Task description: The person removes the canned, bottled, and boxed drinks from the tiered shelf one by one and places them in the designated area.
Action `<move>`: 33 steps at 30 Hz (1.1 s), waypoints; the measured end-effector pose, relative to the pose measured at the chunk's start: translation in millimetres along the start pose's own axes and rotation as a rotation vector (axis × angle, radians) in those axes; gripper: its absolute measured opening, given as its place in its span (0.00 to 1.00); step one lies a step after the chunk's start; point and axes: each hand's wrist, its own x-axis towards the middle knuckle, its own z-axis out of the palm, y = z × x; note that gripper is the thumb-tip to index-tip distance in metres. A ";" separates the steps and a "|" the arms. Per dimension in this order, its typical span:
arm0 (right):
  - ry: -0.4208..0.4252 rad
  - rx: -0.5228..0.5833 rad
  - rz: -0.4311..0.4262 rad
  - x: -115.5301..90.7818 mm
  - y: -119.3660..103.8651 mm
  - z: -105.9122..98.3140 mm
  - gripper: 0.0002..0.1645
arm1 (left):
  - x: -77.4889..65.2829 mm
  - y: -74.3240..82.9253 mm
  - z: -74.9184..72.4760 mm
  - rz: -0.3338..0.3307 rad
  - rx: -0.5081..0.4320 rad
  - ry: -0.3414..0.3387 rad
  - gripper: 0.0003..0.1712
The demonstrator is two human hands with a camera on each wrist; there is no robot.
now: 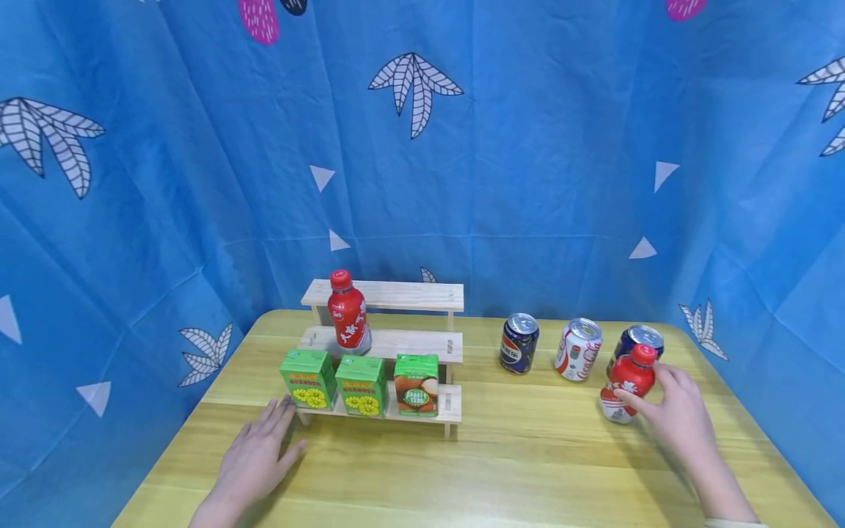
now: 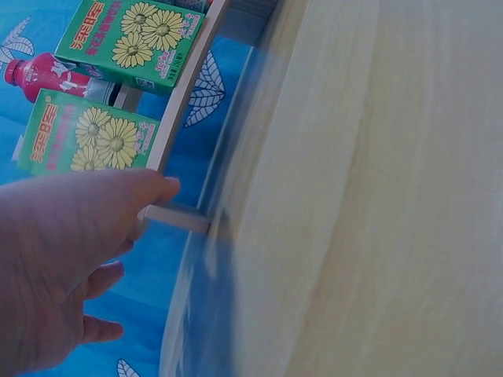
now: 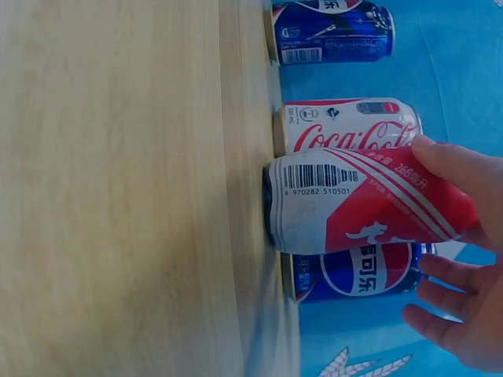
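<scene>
Red bottle (image 1: pixel 627 385): near upright in the right hand (image 1: pixel 683 418), base close to the table (image 1: pixel 521 469); contact unclear
Bottle's feel: likely fairly light, firm-walled, smooth enough to slip, not fragile
Bottle's grip: best round the upper body, thumb opposite fingers
Right hand: thumb and finger pinching the bottle, other fingers clear of it
Left hand (image 1: pixel 257 455): fingers extended, holding nothing, beside the shelf (image 1: pixel 422 295); touch unclear
Shelf: ahead-right of the left hand, bearing green boxes (image 1: pixel 307 378) and second bottle (image 1: pixel 348 319)
Cans (image 1: pixel 518 345): three, beyond and leftward of the right hand
Table: pale wood, beneath both hands
Room: blue patterned curtain (image 1: pixel 528 183), ahead and either side of the hands
</scene>
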 end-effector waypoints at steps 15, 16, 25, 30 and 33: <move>-0.015 -0.079 -0.010 1.0 -0.9 -13.7 0.53 | -1.1 0.5 0.5 0.005 -0.004 0.018 0.39; -0.012 -0.081 -0.009 1.2 -1.0 -15.1 0.53 | -0.9 0.7 0.1 0.004 -0.004 0.018 0.39; 0.034 -0.091 -0.022 0.7 -4.8 -25.3 0.53 | 1.0 0.3 -1.6 0.003 -0.002 0.011 0.39; 0.051 -0.087 -0.046 0.8 -11.6 -31.2 0.52 | 0.1 -0.6 -0.6 -0.004 -0.003 0.000 0.40; 0.065 -0.089 -0.068 1.2 -17.4 -36.3 0.51 | 0.0 -0.4 0.1 -0.003 -0.003 -0.001 0.39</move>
